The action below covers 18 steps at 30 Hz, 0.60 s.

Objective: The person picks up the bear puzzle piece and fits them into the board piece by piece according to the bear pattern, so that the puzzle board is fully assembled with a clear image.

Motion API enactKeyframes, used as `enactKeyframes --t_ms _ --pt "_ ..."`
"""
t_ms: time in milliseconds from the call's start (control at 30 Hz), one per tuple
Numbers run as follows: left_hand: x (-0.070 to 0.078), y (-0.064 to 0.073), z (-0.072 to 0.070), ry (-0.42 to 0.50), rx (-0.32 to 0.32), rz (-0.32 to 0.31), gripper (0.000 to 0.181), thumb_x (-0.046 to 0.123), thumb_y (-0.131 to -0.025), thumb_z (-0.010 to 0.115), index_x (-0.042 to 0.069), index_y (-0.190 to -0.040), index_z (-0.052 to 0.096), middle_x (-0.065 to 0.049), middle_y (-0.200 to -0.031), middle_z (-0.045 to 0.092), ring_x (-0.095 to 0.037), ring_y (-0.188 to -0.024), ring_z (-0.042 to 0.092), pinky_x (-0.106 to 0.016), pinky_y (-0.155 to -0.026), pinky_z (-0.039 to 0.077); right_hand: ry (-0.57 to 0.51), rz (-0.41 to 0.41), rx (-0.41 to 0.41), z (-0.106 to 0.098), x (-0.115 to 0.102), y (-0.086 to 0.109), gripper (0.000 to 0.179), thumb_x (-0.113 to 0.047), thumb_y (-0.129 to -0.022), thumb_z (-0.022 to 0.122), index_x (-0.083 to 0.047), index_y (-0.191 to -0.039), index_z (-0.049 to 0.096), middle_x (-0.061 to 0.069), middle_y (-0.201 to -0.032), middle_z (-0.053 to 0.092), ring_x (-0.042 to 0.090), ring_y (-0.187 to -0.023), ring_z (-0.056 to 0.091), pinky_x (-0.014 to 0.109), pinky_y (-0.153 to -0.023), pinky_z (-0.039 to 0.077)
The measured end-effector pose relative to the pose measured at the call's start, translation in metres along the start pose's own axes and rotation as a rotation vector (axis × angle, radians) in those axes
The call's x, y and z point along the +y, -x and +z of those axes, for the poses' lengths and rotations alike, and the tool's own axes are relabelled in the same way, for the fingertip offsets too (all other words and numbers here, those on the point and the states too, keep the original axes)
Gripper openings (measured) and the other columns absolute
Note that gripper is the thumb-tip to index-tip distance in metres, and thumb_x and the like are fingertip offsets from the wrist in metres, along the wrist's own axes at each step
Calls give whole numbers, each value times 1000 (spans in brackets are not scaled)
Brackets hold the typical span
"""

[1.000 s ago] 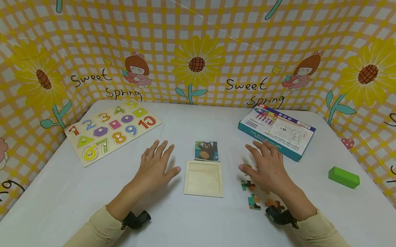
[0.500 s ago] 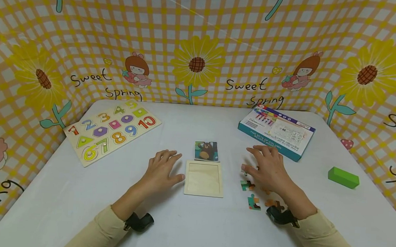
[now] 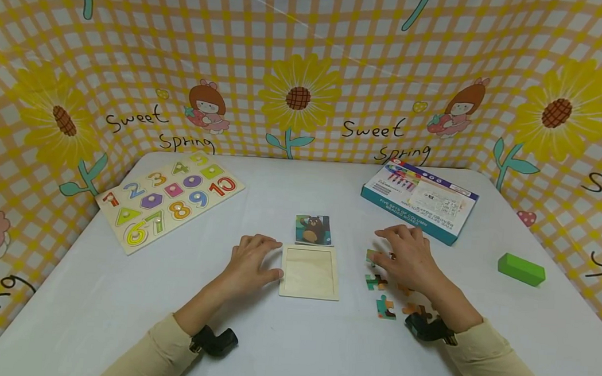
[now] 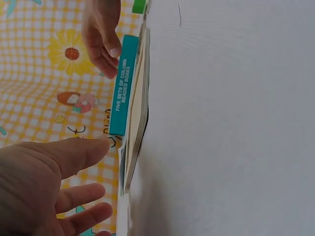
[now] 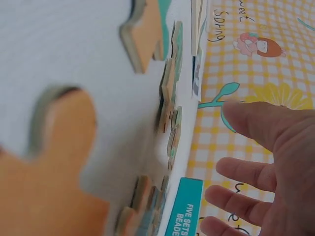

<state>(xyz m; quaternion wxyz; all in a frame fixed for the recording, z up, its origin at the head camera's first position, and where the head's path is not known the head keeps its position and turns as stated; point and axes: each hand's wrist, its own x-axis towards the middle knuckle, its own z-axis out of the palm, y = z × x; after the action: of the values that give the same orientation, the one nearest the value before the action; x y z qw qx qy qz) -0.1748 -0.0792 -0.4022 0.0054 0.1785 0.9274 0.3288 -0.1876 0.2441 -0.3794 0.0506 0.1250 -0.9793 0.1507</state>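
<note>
A square wooden puzzle tray (image 3: 309, 296) lies at the middle of the table in the head view. Just beyond it is a small picture card (image 3: 314, 230) of a bear. My left hand (image 3: 248, 265) hovers by the tray's left edge, thumb and fingers spread apart and holding nothing; whether the fingertips touch the rim I cannot tell. Over several jigsaw pieces (image 3: 385, 307) on the right hangs my right hand (image 3: 409, 259), its fingers loosely bent with nothing between them. Part of the pieces is hidden beneath it. The right wrist view shows a large orange piece (image 5: 59, 172) close up.
A number and shape board (image 3: 171, 200) lies at the back left. At the back right sits a flat teal-and-white box (image 3: 419, 201). A green block (image 3: 521, 269) rests near the right side. Patterned cloth (image 3: 300, 32) walls in the white table.
My left hand has moved right and slightly nearer to me, up to the tray's left edge. My right hand has shifted slightly toward me, its fingers bending a little more.
</note>
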Motion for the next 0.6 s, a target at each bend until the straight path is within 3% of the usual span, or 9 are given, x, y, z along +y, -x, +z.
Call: enactKeyframes --t_ms 367,600 --pt "-4 -2 8 52 -12 24 46 18 -76 76 7 -119 62 -11 -124 56 -32 -115 41 -50 -93 30 -9 50 -67 3 4 0 49 -27 -83 68 -5 -125 58 22 -122 52 43 -114 35 59 -95 28" --pt "-5 -2 10 52 -16 37 47 18 -76 76 6 -119 62 -11 -125 56 -32 -114 41 -51 -92 29 -2 31 -73 3 5 0 45 -23 -83 69 -4 -122 60 21 -117 55 41 -108 38 55 -89 31"
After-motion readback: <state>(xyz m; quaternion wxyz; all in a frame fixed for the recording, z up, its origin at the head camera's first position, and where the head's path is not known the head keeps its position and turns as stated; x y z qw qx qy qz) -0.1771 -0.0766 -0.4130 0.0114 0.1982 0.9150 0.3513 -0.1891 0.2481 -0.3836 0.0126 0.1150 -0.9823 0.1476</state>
